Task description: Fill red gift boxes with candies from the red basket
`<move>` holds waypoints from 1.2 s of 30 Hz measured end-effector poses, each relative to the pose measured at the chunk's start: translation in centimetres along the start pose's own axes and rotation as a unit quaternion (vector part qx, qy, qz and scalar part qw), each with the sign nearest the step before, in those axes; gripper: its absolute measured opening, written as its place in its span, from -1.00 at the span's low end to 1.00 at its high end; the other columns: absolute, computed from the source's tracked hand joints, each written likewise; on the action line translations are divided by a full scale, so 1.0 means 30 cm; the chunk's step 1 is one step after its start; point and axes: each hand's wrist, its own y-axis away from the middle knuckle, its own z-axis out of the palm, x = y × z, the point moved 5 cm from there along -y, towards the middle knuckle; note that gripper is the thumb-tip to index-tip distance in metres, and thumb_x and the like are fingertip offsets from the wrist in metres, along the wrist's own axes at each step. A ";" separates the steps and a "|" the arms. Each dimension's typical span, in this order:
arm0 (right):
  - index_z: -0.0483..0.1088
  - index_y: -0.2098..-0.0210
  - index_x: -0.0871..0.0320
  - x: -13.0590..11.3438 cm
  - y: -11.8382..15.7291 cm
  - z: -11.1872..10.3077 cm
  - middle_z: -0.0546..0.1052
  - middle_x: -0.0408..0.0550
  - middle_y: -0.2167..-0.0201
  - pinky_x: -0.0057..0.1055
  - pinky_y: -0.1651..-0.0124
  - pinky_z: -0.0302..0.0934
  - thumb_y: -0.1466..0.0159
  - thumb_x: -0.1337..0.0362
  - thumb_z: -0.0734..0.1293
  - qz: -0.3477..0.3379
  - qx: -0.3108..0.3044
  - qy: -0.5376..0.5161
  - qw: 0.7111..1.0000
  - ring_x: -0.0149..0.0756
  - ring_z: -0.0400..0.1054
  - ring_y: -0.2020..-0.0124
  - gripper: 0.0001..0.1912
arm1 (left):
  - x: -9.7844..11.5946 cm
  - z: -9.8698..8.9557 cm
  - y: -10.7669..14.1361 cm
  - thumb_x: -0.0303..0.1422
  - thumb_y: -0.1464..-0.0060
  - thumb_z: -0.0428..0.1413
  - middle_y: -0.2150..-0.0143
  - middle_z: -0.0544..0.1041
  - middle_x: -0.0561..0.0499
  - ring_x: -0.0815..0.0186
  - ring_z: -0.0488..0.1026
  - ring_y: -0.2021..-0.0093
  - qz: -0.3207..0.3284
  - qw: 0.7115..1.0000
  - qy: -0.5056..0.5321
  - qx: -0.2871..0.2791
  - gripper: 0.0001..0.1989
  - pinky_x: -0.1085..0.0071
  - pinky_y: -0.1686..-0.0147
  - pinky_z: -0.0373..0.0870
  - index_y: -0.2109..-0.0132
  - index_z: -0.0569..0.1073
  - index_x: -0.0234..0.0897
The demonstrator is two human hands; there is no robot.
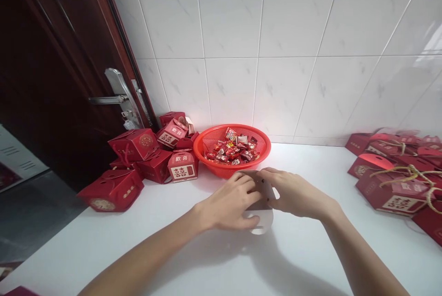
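Note:
Between my two hands, at the middle of the white table, is a small card box [263,197] with a greyish inside and a pale rounded flap [264,224] toward me. My left hand [235,201] holds its left side, some fingers inside and the thumb over the pale flap. My right hand [293,192] grips the right side, thumb and fingers at the edge. Just behind the hands stands an orange-red plastic basket [224,169] with wrapped candies [235,148] in it. The box's outer faces are mostly hidden.
Closed red boxes [113,190] are piled on the left of the white table [193,259], near a dark door [62,56] with a metal handle. More red boxes [397,190], some with twine cords [414,174], lie at the right. A tiled wall [235,56] rises behind.

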 end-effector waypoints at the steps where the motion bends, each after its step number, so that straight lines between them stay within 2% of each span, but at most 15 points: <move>1: 0.41 -0.04 0.05 0.004 0.001 -0.001 0.54 -0.01 0.14 -0.41 0.32 0.21 -0.16 0.42 0.36 0.007 -0.007 0.000 1.000 -0.23 0.44 0.26 -0.55 | -0.006 -0.013 0.002 -0.22 -0.05 0.27 0.21 0.50 -0.05 0.14 0.42 0.13 -0.011 1.000 -0.013 0.009 -0.74 0.17 -0.04 0.31 0.14 0.56 -0.26; 3: 0.40 -0.07 0.04 0.015 0.000 -0.003 0.54 0.01 0.07 -0.37 0.26 0.25 -0.16 0.39 0.37 0.022 -0.029 -0.003 0.999 -0.17 0.44 0.19 -0.53 | -0.026 -0.041 0.015 -0.19 -0.03 0.28 0.26 0.45 -0.02 0.16 0.39 0.18 -0.049 0.998 -0.034 0.024 -0.71 0.19 0.03 0.32 0.14 0.56 -0.24; 7: 0.26 -0.28 -0.02 0.043 -0.012 -0.006 0.48 0.02 -0.10 -0.30 0.14 0.31 -0.12 0.41 0.39 0.043 -0.071 -0.048 0.995 -0.12 0.42 0.07 -0.26 | -0.080 -0.088 0.052 -0.21 0.00 0.30 0.24 0.43 0.00 0.16 0.38 0.15 -0.159 0.987 -0.023 0.021 -0.57 0.20 0.03 0.33 -0.03 0.54 -0.22; 9: 0.20 -0.33 -0.02 0.061 -0.025 0.000 0.44 0.03 -0.16 -0.28 0.12 0.33 -0.10 0.38 0.41 0.049 -0.095 -0.104 0.989 -0.15 0.42 0.08 -0.18 | -0.100 -0.097 0.068 -0.22 0.03 0.30 0.23 0.42 0.01 0.15 0.39 0.13 -0.209 0.978 0.008 0.003 -0.53 0.20 0.03 0.36 -0.06 0.54 -0.20; 12: 0.23 -0.31 -0.01 0.085 -0.047 0.015 0.38 0.04 -0.22 -0.29 0.10 0.36 -0.06 0.33 0.46 0.047 -0.123 -0.187 0.973 -0.20 0.43 0.12 -0.16 | -0.110 -0.093 0.084 -0.25 0.03 0.27 0.14 0.44 -0.01 0.10 0.39 0.03 -0.255 0.965 0.057 -0.026 -0.50 0.18 -0.02 0.38 -0.11 0.51 -0.15; 17: 0.20 -0.34 -0.04 0.124 -0.071 0.033 0.37 0.02 -0.21 -0.31 0.14 0.37 0.00 0.31 0.51 0.061 -0.132 -0.243 0.959 -0.24 0.44 0.18 -0.06 | -0.119 -0.078 0.109 -0.24 -0.01 0.25 -0.18 0.41 -0.08 -0.03 0.30 -0.23 -0.277 0.955 0.100 -0.034 -0.46 0.10 -0.19 0.32 -0.17 0.47 -0.12; 21: 0.19 -0.35 -0.09 0.138 -0.076 0.036 0.40 0.00 -0.17 -0.31 0.12 0.36 0.00 0.27 0.53 0.050 -0.139 -0.264 0.953 -0.20 0.43 0.13 -0.05 | -0.135 -0.050 0.146 -0.11 -0.10 0.21 -0.41 0.22 -0.08 -0.07 0.29 -0.30 -0.288 0.944 0.157 -0.027 -0.37 0.11 -0.18 0.38 -0.31 0.35 -0.04; 23: 0.22 -0.34 -0.09 0.140 -0.080 0.034 0.41 0.00 -0.16 -0.29 0.07 0.35 0.00 0.24 0.54 0.034 -0.137 -0.269 0.953 -0.18 0.42 0.09 -0.06 | -0.142 -0.034 0.164 -0.09 -0.14 0.19 -0.47 0.12 -0.07 -0.05 0.23 -0.36 -0.291 0.938 0.189 -0.006 -0.29 0.13 -0.24 0.34 -0.39 0.24 -0.03; 26: 0.26 -0.31 -0.06 0.148 -0.088 0.033 0.42 -0.01 -0.16 -0.24 -0.08 0.29 0.03 0.25 0.57 0.033 -0.128 -0.268 0.954 -0.16 0.41 0.04 -0.07 | -0.160 -0.007 0.186 -0.08 -0.09 0.24 -0.48 0.09 -0.09 -0.04 0.13 -0.42 -0.309 0.923 0.227 0.035 -0.19 0.11 -0.32 0.25 -0.43 0.17 -0.07; 28: 0.25 -0.31 -0.04 0.155 -0.092 0.040 0.45 -0.02 -0.13 -0.22 -0.13 0.26 0.04 0.28 0.57 0.044 -0.135 -0.276 0.951 -0.17 0.41 0.05 -0.06 | -0.175 0.011 0.199 -0.08 -0.03 0.29 -0.45 0.16 -0.13 -0.07 0.17 -0.40 -0.318 0.911 0.250 0.072 -0.18 0.09 -0.32 0.26 -0.39 0.25 -0.11; 31: 0.23 -0.32 -0.06 0.162 -0.094 0.052 0.48 -0.03 -0.10 -0.22 -0.08 0.30 0.04 0.28 0.56 0.049 -0.150 -0.285 0.945 -0.19 0.43 0.11 -0.04 | -0.195 0.035 0.214 -0.06 0.04 0.33 -0.36 0.28 -0.18 -0.09 0.27 -0.34 -0.321 0.897 0.279 0.120 -0.26 0.06 -0.29 0.31 -0.28 0.41 -0.15; 36: 0.31 -0.29 0.00 0.157 -0.102 0.032 0.49 0.01 -0.10 -0.25 -0.07 0.33 -0.06 0.08 0.55 0.000 -0.160 -0.284 0.945 -0.18 0.44 0.06 -0.17 | -0.189 0.047 0.222 -0.08 -0.01 0.31 -0.36 0.28 -0.17 -0.05 0.26 -0.35 -0.325 0.895 0.281 0.120 -0.30 0.05 -0.30 0.30 -0.27 0.41 -0.13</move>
